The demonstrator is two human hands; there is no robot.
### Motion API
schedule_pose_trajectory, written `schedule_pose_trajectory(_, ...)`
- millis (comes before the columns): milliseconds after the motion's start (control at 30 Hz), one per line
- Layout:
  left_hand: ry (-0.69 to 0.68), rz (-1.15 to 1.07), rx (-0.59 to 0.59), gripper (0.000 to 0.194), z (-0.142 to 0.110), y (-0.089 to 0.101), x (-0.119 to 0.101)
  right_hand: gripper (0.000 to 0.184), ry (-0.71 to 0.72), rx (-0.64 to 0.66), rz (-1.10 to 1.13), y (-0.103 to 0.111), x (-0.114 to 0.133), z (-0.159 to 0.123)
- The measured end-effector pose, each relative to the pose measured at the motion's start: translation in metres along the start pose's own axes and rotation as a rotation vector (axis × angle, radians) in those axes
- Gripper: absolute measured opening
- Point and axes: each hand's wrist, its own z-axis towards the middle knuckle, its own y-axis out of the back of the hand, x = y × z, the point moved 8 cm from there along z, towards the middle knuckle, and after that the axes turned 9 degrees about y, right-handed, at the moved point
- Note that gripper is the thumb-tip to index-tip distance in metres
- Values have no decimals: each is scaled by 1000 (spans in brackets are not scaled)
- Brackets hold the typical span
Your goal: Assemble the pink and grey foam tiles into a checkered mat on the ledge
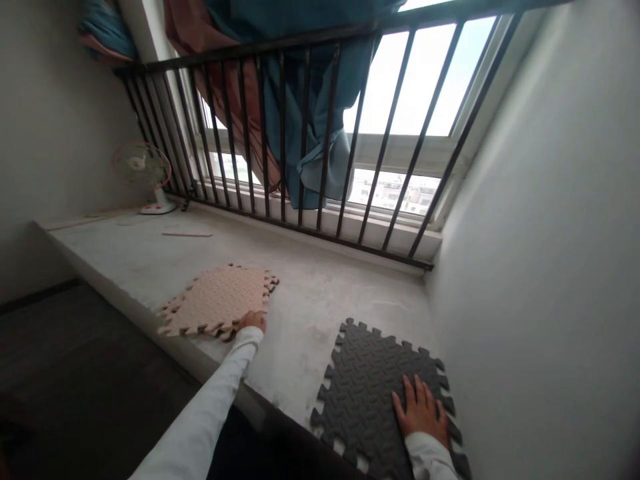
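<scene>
A beige-pink foam mat tile [225, 297] with jigsaw edges lies on the window ledge, with darker tile edges showing beneath it. My left hand [253, 321] is at its near right corner, the fingers closed over the edge; the fingertips are partly hidden. To the right, a dark grey foam mat tile [370, 373] with a ridged surface lies near the wall, its near edge reaching the front of the ledge. Flat on this grey tile rests my right hand [423, 410], fingers spread and holding nothing.
The pale ledge [300, 293] ends in a front edge above a dark floor [100, 360]. A black railing [305, 133] runs along the window behind, with blue and pink curtains [295, 87]. A small fan [150, 173] stands at far left; a thin strip [187, 235] lies nearby.
</scene>
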Motion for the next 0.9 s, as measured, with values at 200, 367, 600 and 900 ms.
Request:
schedule_pose_trajectory(200, -357, -167, 137, 33, -119, -33, -85, 53, -3, 23, 19, -1, -1, 0)
schedule_pose_trajectory(367, -540, -272, 188, 27, -200, -41, -111, 54, -9, 78, 48, 3, 1, 0)
schedule_pose_trajectory(600, -560, -286, 186, 20, -220, -56, -97, 52, -44, 152, 33, 24, 6, -5)
schedule_pose_trajectory(900, -482, -230, 130, 19, -193, -61, -82, 51, -34, 92, 15, 20, 5, -4)
